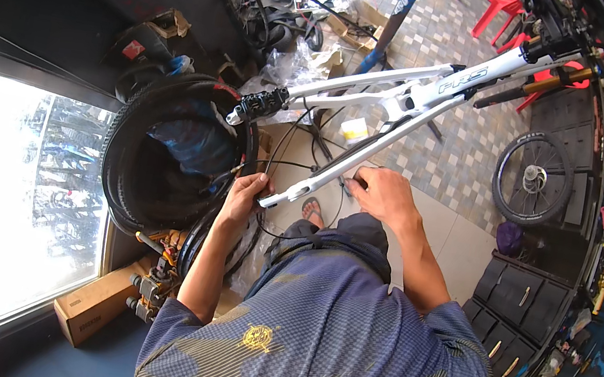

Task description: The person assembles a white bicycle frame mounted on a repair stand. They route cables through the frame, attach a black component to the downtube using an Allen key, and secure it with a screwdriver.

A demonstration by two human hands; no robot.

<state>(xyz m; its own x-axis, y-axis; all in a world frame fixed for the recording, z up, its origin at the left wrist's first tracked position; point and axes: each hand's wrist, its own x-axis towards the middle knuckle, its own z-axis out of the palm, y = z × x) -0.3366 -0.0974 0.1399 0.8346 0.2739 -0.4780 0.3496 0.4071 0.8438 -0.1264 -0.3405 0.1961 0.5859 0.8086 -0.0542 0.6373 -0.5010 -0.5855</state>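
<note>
A white bicycle frame (436, 91) hangs slantwise in front of me, its narrow tube end pointing down toward my body. Beside that end is my left hand (244, 194), thumb and finger closed on a thin black cable (268, 169). On the other side of the tube is my right hand (388, 194), its fingers curled in close to the frame. A bit of blue shows at the right fingertips, but what they hold is hidden. More black cables loop beneath the frame. A black part (264, 104) is fixed at the frame's left end.
Black tyres (122, 152) are stacked at my left, by a bright window (17, 191) and a cardboard box (90, 301). A blue stand post (395, 22) rises ahead. At right are a bicycle wheel (533, 178), black drawers (514, 297), and a tool-covered bench. Red chairs (496, 10) stand far off.
</note>
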